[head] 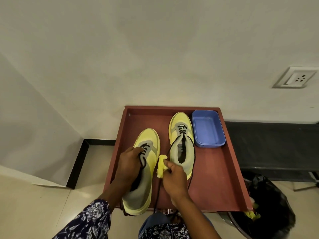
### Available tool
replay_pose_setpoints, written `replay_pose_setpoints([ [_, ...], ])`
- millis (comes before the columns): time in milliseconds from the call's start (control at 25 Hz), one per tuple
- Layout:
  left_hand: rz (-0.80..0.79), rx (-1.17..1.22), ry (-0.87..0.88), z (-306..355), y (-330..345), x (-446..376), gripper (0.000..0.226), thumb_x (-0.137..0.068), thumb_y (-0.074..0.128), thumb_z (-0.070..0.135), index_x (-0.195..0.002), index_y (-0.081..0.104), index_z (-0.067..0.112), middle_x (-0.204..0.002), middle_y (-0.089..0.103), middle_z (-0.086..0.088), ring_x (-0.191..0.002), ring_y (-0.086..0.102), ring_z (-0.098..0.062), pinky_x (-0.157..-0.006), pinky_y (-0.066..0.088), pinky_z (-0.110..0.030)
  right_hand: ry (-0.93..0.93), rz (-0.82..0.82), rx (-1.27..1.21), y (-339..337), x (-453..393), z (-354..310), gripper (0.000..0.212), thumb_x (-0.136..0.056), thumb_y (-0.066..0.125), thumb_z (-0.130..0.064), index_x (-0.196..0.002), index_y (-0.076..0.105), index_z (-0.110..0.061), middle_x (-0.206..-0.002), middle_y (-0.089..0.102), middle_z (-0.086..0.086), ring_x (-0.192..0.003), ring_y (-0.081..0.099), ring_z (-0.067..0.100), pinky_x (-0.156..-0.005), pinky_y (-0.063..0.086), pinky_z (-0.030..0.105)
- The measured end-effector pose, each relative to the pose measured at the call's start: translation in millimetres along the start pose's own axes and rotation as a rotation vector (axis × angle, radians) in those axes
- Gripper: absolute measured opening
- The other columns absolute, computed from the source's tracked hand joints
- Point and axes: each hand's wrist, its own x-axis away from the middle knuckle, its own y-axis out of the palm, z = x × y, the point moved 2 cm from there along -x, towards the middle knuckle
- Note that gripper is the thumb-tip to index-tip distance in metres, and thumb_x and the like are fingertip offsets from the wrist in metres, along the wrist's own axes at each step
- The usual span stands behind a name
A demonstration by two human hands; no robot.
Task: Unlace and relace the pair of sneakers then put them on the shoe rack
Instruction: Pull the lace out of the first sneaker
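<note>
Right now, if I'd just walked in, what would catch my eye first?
Probably the two bright yellow sneakers on the reddish-brown tray, standing out against the pale wall. The left hand grips the laces of the left sneaker, while the right hand pinches a crumpled yellow cloth beside the right sneaker. A blue tub sits at the tray's far right corner.

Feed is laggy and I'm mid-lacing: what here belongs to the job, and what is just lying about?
Job:
left sneaker, held by left hand
right sneaker
laces

Lying about:
blue tub
yellow cloth, in right hand
black bag
socket
</note>
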Motion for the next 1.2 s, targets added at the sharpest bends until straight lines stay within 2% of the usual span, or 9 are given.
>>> replay_pose_setpoints([
  [120, -0.031, -0.055, 0.148, 9.3, -24.8, -14.7, 0.025, -0.079, 0.056, -0.011, -0.096, 0.071, 0.000, -0.086, 0.069, -0.016, -0.074, 0.065, -0.028, -0.067, 0.052, -0.029, -0.027, 0.108, -0.110, -17.1, -6.8, -14.4, 0.043, -0.091, 0.043, 0.004, -0.130, 0.052, -0.011, -0.126, 0.059, -0.001, -0.098, 0.056, 0.007, -0.079, 0.045, 0.011],
  [360, -0.324, -0.318, 0.628, 26.0, -76.4, -47.1, 0.028, -0.059, 0.078, -0.010, -0.085, 0.073, -0.001, -0.085, 0.071, -0.019, -0.069, 0.070, -0.030, -0.059, 0.059, -0.033, -0.073, 0.253, -0.179, -42.3, -16.9, -33.6, 0.040, -0.090, 0.045, 0.002, -0.127, 0.056, -0.011, -0.126, 0.061, 0.003, -0.113, 0.057, 0.016, -0.099, 0.046, 0.030],
  [440, -0.404, -0.436, 0.689, 25.4, -84.1, -59.3, 0.035, -0.051, 0.082, -0.010, -0.084, 0.073, 0.000, -0.088, 0.071, -0.021, -0.073, 0.071, -0.030, -0.060, 0.059, -0.032, -0.087, 0.271, -0.183, -47.1, -15.8, -34.5, 0.040, -0.090, 0.045, 0.003, -0.127, 0.056, -0.010, -0.129, 0.059, 0.002, -0.118, 0.055, 0.017, -0.104, 0.045, 0.036],
  [600, -0.567, -0.467, 0.723, 24.2, -97.9, -90.4, 0.025, -0.061, 0.076, -0.008, -0.083, 0.073, 0.003, -0.082, 0.069, -0.013, -0.068, 0.068, -0.023, -0.056, 0.056, -0.027, -0.101, 0.289, -0.174, -49.7, -13.9, -34.4, 0.040, -0.090, 0.045, 0.002, -0.126, 0.057, -0.011, -0.128, 0.060, 0.003, -0.115, 0.056, 0.019, -0.100, 0.048, 0.042],
  [720, -0.627, -0.530, 0.876, 27.1, -105.1, -104.6, 0.030, -0.053, 0.077, -0.010, -0.077, 0.071, 0.007, -0.077, 0.069, -0.005, -0.064, 0.067, -0.018, -0.052, 0.048, -0.018, -0.131, 0.310, -0.150, -51.7, -8.2, -37.5, 0.039, -0.091, 0.045, 0.001, -0.125, 0.057, -0.012, -0.126, 0.061, 0.002, -0.115, 0.056, 0.017, -0.100, 0.048, 0.040],
  [840, -0.713, -0.611, 0.958, 26.5, -101.2, -111.5, 0.025, -0.060, 0.077, -0.004, -0.079, 0.069, 0.010, -0.082, 0.070, -0.004, -0.073, 0.068, -0.020, -0.053, 0.052, -0.025, -0.162, 0.325, -0.106, -50.2, -2.0, -38.0, 0.037, -0.092, 0.045, 0.000, -0.125, 0.058, -0.013, -0.124, 0.062, 0.003, -0.108, 0.059, 0.017, -0.098, 0.048, 0.033],
  [1000, -0.746, -0.636, 1.162, 29.9, -81.2, -111.9, 0.023, -0.058, 0.083, 0.005, -0.070, 0.064, 0.010, -0.070, 0.066, -0.002, -0.067, 0.065, -0.017, -0.053, 0.043, -0.018, -0.160, 0.208, -0.029, -31.1, 8.9, -26.3, 0.040, -0.091, 0.045, 0.003, -0.126, 0.056, -0.014, -0.122, 0.062, 0.002, -0.105, 0.060, 0.016, -0.097, 0.048, 0.029],
  [1120, -0.722, -0.624, 1.317, 24.6, -58.8, -107.4, 0.030, -0.049, 0.086, -0.001, -0.069, 0.066, 0.007, -0.066, 0.066, -0.004, -0.065, 0.067, -0.020, -0.052, 0.055, -0.024, -0.189, 0.115, 0.083, -13.2, 17.2, -13.9, 0.043, -0.090, 0.045, 0.006, -0.127, 0.055, -0.012, -0.116, 0.060, -0.007, -0.106, 0.054, 0.005, -0.088, 0.039, 0.007],
  [1200, -0.690, -0.639, 1.403, 21.3, -44.6, -104.2, 0.035, -0.041, 0.089, 0.001, -0.068, 0.069, 0.008, -0.067, 0.069, -0.004, -0.067, 0.068, -0.020, -0.048, 0.056, -0.026, -0.178, 0.070, 0.135, -3.1, 19.4, -2.8, 0.045, -0.089, 0.044, 0.007, -0.127, 0.055, -0.013, -0.114, 0.059, -0.010, -0.105, 0.055, 0.005, -0.085, 0.038, 0.005],
])
